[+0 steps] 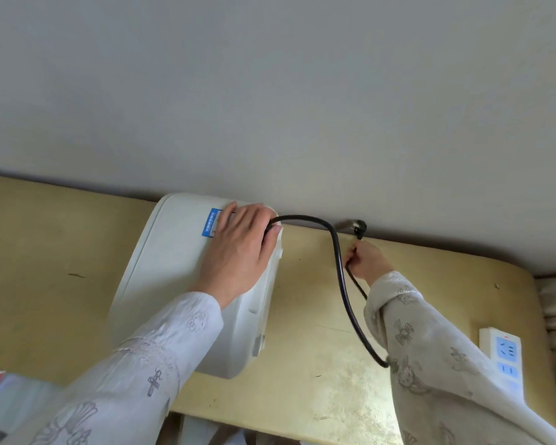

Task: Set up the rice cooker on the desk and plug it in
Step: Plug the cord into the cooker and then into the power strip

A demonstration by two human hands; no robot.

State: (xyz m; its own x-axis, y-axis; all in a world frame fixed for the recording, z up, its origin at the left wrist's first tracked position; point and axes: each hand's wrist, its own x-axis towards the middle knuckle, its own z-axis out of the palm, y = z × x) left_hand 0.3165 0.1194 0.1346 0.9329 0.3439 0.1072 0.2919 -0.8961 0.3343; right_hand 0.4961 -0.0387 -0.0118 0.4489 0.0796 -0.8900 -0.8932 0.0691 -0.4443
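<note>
Against the grey wall (270, 91), a yellowish desk (45, 252) runs across the view, its surface scuffed and marked. On the desk, pushed close to the wall, sits the white rice cooker (161, 271), a blue label (210, 222) on its upper face. Two arms in pale patterned sleeves reach in from below. At the desk's right end lies a white power strip (503, 354) with blue socket faces, well apart from the cooker. A black power cord (341, 277) leaves the cooker's far right corner, arches up along the wall, drops in a long loop toward the near edge and passes behind the right sleeve. The left hand (238, 248) lies over the cooker's top, fingers curled around the cord's end where it meets the body; whether that end is fully seated in its socket is hidden by the fingers. The right hand (365, 260), between cooker and strip, pinches the cord just below the black plug (358, 229), which stands up near the wall with its prongs bare and pointing left, not in any socket.
</note>
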